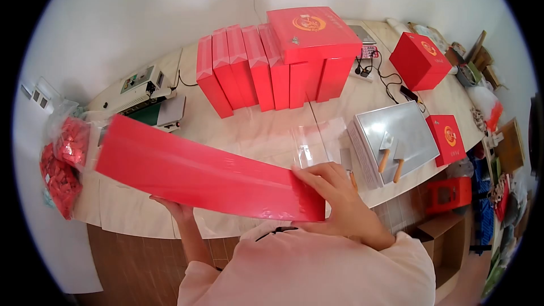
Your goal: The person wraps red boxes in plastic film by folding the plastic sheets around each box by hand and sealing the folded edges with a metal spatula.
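Note:
A long red box in shiny clear wrap is held up in front of me, tilted with its left end higher. My left hand supports it from below near the middle; most of its fingers are hidden behind the box. At the right end, my right hand grips the box, thumb and fingers bent over its edge. Just beyond my right hand lie sheets of clear film on the table.
Upright red boxes stand in a row at the back, a larger red box on top. A sealing machine sits left, beside bags of red packets. To the right, scrapers lie on a metal-topped box.

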{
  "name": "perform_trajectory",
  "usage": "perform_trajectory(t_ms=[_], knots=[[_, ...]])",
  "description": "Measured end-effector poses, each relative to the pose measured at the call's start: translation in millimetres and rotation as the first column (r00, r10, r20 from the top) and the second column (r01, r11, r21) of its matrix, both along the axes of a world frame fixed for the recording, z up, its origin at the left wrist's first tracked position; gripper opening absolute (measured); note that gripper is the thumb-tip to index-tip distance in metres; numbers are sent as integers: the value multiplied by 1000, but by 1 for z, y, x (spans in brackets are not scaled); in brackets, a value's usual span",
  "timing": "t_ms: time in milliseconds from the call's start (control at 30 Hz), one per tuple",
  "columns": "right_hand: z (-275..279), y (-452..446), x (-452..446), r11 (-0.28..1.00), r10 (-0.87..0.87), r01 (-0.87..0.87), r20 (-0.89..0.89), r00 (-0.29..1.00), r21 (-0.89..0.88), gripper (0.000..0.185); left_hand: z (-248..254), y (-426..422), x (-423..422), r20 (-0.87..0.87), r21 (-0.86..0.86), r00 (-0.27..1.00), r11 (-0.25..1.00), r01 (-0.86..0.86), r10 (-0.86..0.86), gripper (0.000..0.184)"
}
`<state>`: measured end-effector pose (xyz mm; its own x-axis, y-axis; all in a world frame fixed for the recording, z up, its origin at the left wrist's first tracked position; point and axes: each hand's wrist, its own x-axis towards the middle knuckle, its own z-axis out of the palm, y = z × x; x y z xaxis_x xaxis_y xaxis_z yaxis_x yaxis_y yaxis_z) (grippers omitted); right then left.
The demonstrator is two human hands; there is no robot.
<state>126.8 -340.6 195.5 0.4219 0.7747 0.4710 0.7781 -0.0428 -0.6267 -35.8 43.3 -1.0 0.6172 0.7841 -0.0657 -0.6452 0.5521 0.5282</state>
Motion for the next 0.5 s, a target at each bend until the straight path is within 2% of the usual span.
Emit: perform_trajectory(t_ms=[67,100,167,200,233,300,333,433,467,500], knots=[[-42,-6,8,986,-75,60,-89,993,-155,97,15,-11,1,-117,81,990,994,-72,81,78],[-67,-2,12,986,-79,64,-95,992,-152,97,15,-13,2,-122,84,990,994,-67,77,78],[-106,12,13,998,-59,60,-470,881,-12,95,10,-21,3,-202,269,978,963,1,55,78],[-102,17,13,995,-100,77,-512,853,-67,95,4,-23,10,-321,316,938,948,-26,133,88],[-116,17,15,995,-96,68,-520,849,-73,95,-6,-22,12,-331,311,933,950,-32,140,88],[-173,23,28,987,-15,106,-580,815,123,97,-35,-10,14,-481,492,850,869,59,215,92],[-191,27,30,981,35,83,-581,813,174,102,-51,12,10,-398,619,911,764,183,104,89],[-219,40,28,987,-2,91,-565,825,130,97,-37,-3,26,-427,658,891,729,190,153,89],[-225,40,27,990,-71,108,-332,940,92,93,-27,-8,32,-438,681,881,706,194,180,90],[-229,41,25,994,-52,82,-356,933,70,93,-19,-13,33,-457,698,865,687,204,207,90]])
